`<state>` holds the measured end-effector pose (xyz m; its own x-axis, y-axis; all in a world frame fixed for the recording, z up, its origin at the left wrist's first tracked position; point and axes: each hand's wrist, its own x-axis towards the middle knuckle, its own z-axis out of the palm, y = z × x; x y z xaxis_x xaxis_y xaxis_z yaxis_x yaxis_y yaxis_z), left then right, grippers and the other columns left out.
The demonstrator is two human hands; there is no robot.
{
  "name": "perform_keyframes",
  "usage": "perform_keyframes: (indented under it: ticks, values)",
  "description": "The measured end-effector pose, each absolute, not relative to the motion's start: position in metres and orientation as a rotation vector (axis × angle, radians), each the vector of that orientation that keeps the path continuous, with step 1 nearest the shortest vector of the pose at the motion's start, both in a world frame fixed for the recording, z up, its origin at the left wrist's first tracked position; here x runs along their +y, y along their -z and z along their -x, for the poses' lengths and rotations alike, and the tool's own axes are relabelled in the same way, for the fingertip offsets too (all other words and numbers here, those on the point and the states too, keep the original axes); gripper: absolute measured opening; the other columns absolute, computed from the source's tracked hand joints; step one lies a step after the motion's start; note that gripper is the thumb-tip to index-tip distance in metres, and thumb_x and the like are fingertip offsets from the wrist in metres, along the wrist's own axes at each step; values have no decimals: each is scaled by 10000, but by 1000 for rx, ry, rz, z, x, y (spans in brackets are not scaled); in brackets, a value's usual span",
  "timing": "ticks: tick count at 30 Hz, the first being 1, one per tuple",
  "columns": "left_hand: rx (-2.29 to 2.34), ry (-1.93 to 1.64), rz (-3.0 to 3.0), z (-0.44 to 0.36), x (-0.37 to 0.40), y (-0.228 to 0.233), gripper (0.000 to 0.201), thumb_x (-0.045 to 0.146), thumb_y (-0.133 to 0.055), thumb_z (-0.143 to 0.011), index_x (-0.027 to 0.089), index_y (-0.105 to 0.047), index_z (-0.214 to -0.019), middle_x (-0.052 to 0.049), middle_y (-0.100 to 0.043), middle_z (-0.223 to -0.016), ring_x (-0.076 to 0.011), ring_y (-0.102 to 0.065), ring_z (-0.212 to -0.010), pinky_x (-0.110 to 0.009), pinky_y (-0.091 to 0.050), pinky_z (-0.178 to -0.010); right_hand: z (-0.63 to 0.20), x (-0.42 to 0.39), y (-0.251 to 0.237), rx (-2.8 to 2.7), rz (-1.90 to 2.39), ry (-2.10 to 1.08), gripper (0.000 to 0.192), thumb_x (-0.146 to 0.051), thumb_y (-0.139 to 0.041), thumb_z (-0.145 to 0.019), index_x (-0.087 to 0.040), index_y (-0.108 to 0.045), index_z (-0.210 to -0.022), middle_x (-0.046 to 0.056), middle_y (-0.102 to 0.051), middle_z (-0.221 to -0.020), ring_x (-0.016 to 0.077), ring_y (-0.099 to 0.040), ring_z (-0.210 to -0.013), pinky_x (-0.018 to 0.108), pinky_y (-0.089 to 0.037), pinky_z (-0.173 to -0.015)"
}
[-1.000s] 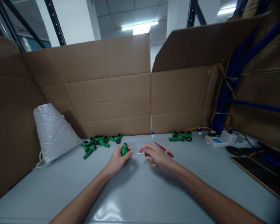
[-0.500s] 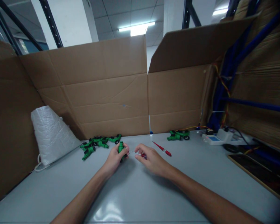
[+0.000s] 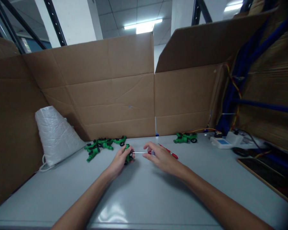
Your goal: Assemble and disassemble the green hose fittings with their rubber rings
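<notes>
Green plastic fitting (image 3: 128,155) sits just left of the frame's centre, pinched in the left hand (image 3: 120,161), whose fingers curl round it and steady it low over the grey table (image 3: 144,198) — likely so its open end faces the tool. The right hand (image 3: 162,157), just right of centre, pinches the red handle of a thin screwdriver (image 3: 141,152); its metal shaft runs level toward the fitting, and the tip appears to meet the fitting's end, though the contact point is too small to be sure of. Both forearms reach in from the bottom edge, the wrists low, which would keep the fine work steady.

A second red screwdriver (image 3: 169,151) lies on the table just behind the right hand. Left of centre, a loose heap of green fittings (image 3: 102,145) lies near a white woven sack (image 3: 54,135) — within easy reach of the left hand. A smaller green cluster (image 3: 186,138) lies right of centre against the cardboard wall (image 3: 110,92). Further right are a white power strip (image 3: 227,142) and tangled cables (image 3: 232,89).
</notes>
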<state>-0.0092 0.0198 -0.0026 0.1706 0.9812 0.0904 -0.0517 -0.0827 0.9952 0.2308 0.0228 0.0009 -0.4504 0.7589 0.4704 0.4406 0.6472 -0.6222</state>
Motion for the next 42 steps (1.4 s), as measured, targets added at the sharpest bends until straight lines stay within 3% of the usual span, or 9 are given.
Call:
perform_keyframes:
  ticks: [2,4,8,11,13,18,28,38,42]
  values:
    - [1018,-1158,-1330,9,20,4,413,594,-721,-879,194,-631,-924,-9,-651,-795,-160,-608,-714,-261,-481,-657,-231,26,3,-2150,976,-568,257,-366,-433,-1093,-211,-629,-1030,-1,-627,-778,181,-575,-727,287,-395,-716]
    - [1031,-1153,-1345,10,21,6,403,585,-719,-883,195,-624,-914,-3,-648,-782,-154,-607,-699,-256,-470,-643,-232,29,5,-2183,969,-526,299,-318,-372,-1108,-208,-631,-1008,7,-631,-786,183,-575,-747,292,-398,-736]
    - [1046,-1156,-1341,9,22,7,413,598,-706,-884,200,-605,-930,-1,-653,-780,-156,-617,-680,-257,-458,-630,-235,30,3,-2180,883,-432,160,-216,-521,-1034,-213,-622,-1158,69,-661,-1110,207,-606,-989,319,-430,-894]
    - [1074,-1160,-1329,8,20,6,425,610,-704,-881,204,-593,-938,2,-651,-771,-155,-612,-668,-256,-457,-628,-237,30,3,-2209,840,-471,194,-206,-619,-980,-215,-623,-1173,78,-639,-1182,213,-606,-1026,324,-441,-921]
    - [1095,-1141,-1351,8,18,5,426,615,-694,-889,206,-590,-940,2,-654,-777,-152,-610,-671,-254,-459,-634,-237,31,5,-2210,855,-515,178,-274,-631,-997,-217,-628,-1165,73,-659,-1145,217,-611,-1006,327,-445,-903]
    - [1123,-1119,-1399,8,17,4,444,640,-666,-899,207,-575,-938,3,-656,-778,-143,-598,-649,-248,-436,-612,-233,31,10,-2252,900,-496,285,-305,-401,-1109,-214,-657,-1024,41,-670,-868,219,-582,-881,332,-425,-845]
    - [1132,-1071,-1527,9,15,2,444,636,-623,-933,197,-561,-947,3,-636,-795,-133,-567,-663,-241,-395,-609,-233,29,11,-2290,904,-395,46,-204,-615,-993,-213,-637,-1033,50,-642,-1037,201,-602,-928,298,-428,-842]
    - [1082,-1103,-1542,5,15,6,453,647,-611,-941,198,-560,-927,-6,-636,-802,-153,-579,-694,-266,-433,-670,-234,30,9,-2292,1101,-389,113,-291,-650,-981,-206,-703,-929,8,-656,-757,174,-567,-713,272,-312,-666]
    - [1082,-1112,-1482,2,12,8,449,647,-612,-942,204,-535,-939,-5,-638,-832,-159,-605,-714,-276,-465,-708,-226,25,8,-2131,1090,-585,183,-337,-613,-1001,-201,-702,-917,-18,-610,-681,156,-519,-640,266,-291,-616]
